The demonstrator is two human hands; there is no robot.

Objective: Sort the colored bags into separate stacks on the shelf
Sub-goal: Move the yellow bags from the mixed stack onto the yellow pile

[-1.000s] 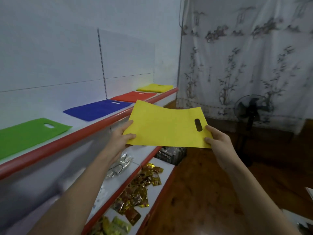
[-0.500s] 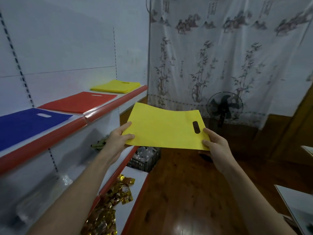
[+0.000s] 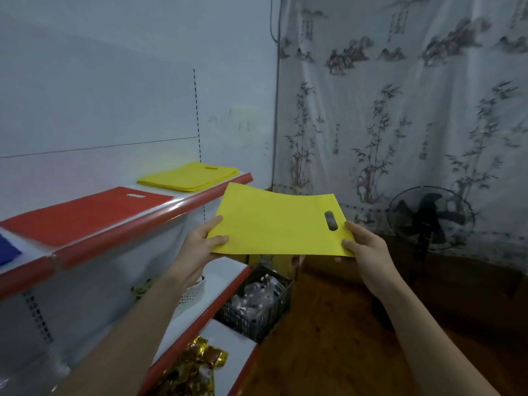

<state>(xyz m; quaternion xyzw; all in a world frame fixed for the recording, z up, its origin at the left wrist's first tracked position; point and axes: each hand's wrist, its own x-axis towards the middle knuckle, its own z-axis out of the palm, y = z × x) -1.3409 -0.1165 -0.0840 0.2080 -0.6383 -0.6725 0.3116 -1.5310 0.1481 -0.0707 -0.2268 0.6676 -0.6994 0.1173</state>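
Both hands, left (image 3: 200, 244) and right (image 3: 364, 247), pinch the yellow bag (image 3: 277, 224) at centre frame; the yellow stack (image 3: 188, 177) on the shelf (image 3: 148, 217) now sits closer, just upper-left, so placing looks imminent.

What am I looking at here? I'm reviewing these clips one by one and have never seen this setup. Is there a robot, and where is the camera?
There is no robot. A person wears a wide-angle camera on the head, so the single view looks forward and down along their own two arms.

Both hands hold one flat yellow bag in the air by its short ends: the left hand pinches the plain end, the right hand the end with the cut-out handle.

To the left is a white shelf with a red front edge. On it lie a red bag and, further along, a yellow stack; a corner of a blue bag shows at the frame's edge.

Lower shelves hold gold wrappers. A dark crate and a fan stand beyond, before a printed curtain.
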